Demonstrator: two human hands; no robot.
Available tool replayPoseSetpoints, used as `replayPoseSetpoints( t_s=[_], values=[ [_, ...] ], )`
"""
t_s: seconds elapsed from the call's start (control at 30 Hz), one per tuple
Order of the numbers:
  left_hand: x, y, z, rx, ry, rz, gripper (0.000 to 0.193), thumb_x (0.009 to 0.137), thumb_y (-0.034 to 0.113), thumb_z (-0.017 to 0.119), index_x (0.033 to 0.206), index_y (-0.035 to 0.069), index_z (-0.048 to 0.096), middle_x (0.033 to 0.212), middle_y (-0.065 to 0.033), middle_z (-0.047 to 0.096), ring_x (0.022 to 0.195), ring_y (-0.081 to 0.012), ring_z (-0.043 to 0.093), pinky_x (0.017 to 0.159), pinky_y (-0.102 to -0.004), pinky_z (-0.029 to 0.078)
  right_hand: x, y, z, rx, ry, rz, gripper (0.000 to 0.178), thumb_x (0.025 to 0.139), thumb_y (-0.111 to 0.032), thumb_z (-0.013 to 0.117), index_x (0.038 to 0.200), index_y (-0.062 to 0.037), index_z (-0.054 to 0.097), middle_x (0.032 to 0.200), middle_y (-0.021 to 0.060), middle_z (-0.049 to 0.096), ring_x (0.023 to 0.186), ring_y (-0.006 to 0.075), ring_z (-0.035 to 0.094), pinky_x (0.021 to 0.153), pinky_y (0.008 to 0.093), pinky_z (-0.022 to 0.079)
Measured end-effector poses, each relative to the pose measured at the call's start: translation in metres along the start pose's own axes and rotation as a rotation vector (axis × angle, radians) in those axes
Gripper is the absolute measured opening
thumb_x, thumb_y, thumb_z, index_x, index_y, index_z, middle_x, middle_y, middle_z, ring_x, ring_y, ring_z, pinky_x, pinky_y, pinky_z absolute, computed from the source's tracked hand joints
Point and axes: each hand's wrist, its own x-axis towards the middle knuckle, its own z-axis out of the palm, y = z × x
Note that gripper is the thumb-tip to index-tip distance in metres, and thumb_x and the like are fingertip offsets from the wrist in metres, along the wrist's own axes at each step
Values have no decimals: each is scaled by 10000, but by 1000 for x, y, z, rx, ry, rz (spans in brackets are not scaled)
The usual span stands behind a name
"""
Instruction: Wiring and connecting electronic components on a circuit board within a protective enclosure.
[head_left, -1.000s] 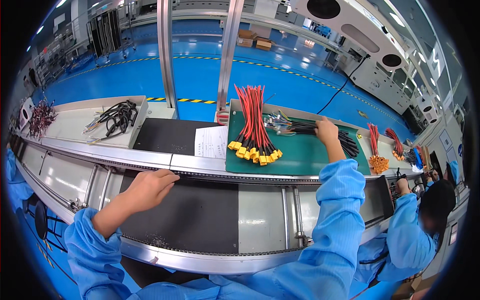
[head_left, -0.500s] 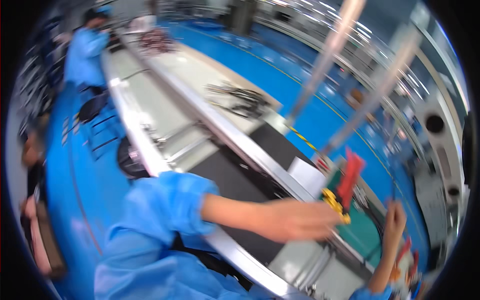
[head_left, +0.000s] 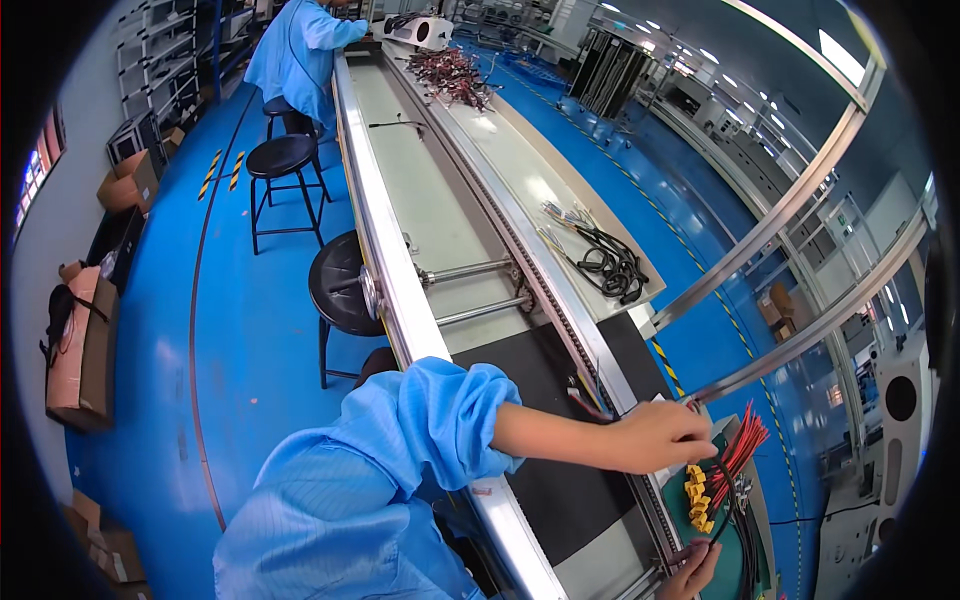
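Along the long conveyor table (head_left: 400, 250) the left hand (head_left: 660, 437) reaches across, its grip pinched closed on a thin wire (head_left: 592, 404) so it comes free of the red wire bundle (head_left: 735, 452) on the green mat (head_left: 680, 510), while the right hand (head_left: 692, 570) curls around dark cables (head_left: 745, 555).

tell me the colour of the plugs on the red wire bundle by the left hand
Yellow plugs, seen in the head view.

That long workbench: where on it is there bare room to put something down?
The pale bench top lies bare between the far red wire pile and the black cable bundle. The dark belt before the left hand is bare too. It is crowded on the green mat, with red wires and yellow connectors.
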Motion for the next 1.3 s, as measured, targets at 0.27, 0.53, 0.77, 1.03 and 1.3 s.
replayPoseSetpoints(
  t_s=[0.27,0.53,0.77,1.03,1.3],
  values=[
    [-28,-18,94,134,-287,596,127,782,143,548,764,21,516,794,-116,586,590,-278,535,539,-354,427,-48,22,27,40,-317,194,147,866,-139,567,908,-6,613,747,121,570,665,216,537,612,306,446],
    [-48,-60,100,538,-562,431,172,768,62,505,922,-12,523,693,-80,610,539,-313,540,535,-377,439,-49,0,45,-114,-656,117,251,833,-65,595,1070,17,581,899,178,619,732,246,567,674,320,462],
    [-45,-65,86,343,-478,220,97,684,108,564,725,25,539,599,-110,594,497,-334,532,493,-387,432,-41,-40,49,-299,-351,157,72,791,-27,594,855,4,599,728,94,571,614,188,498,568,312,427],
    [-45,-80,95,377,-504,58,120,643,146,597,589,46,558,567,-125,588,501,-342,526,502,-398,436,-20,-6,35,-186,-90,-546,351,760,-37,600,1107,-18,553,898,118,583,733,239,519,695,317,443],
    [-46,-67,98,392,-656,-12,118,658,128,573,706,32,622,622,-141,619,549,-349,569,522,-391,457,-53,13,46,-35,-322,-209,369,810,-100,575,1174,-46,539,878,137,649,602,193,506,577,274,429]
  ],
)
